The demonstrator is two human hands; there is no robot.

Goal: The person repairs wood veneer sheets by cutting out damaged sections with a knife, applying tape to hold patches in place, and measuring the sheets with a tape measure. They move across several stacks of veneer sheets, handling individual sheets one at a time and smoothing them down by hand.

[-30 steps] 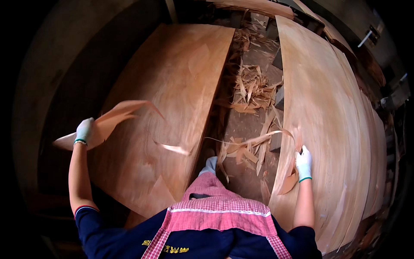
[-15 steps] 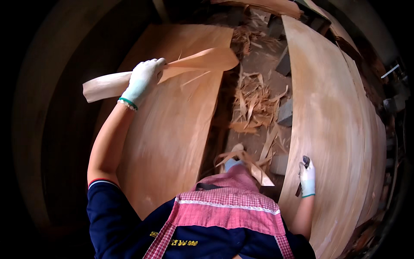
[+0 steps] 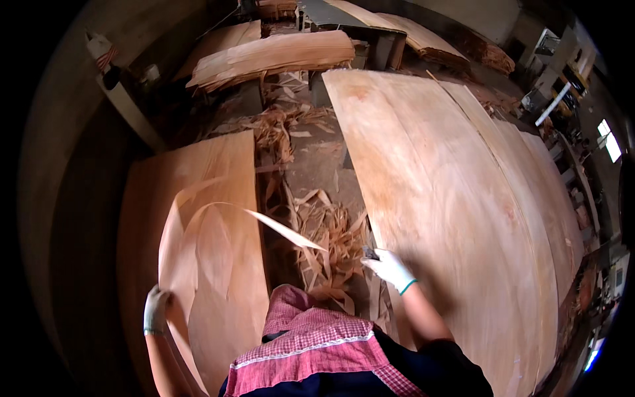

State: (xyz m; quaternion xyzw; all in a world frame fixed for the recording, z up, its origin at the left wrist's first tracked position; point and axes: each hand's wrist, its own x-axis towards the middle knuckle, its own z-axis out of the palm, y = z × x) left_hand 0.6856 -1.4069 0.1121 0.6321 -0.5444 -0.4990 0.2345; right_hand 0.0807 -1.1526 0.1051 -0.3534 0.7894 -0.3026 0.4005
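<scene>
My left hand [image 3: 157,309], in a white glove, is closed on a long, thin strip of wood veneer [image 3: 173,248]. The strip curls up from the hand, and a narrow pale tail [image 3: 288,231] hangs out over the floor gap. Beneath it lies a flat veneer sheet [image 3: 228,155] on the left. My right hand [image 3: 391,270], also gloved, is closed around a small dark tool [image 3: 370,253], possibly a knife; its blade cannot be made out. This hand is at the near left edge of the large stack of veneer sheets [image 3: 450,192] on the right.
Veneer scraps [image 3: 331,231] litter the floor between the two stacks. Farther off, a bowed pile of veneer [image 3: 278,56] lies across the way, with a dark-topped table [image 3: 344,16] behind it. A post [image 3: 129,109] stands at the far left.
My left hand has come down and nearer, carrying the veneer, which now trails in a loose curl. My right hand has moved left to the stack's edge. The view has tilted up and turned right.
</scene>
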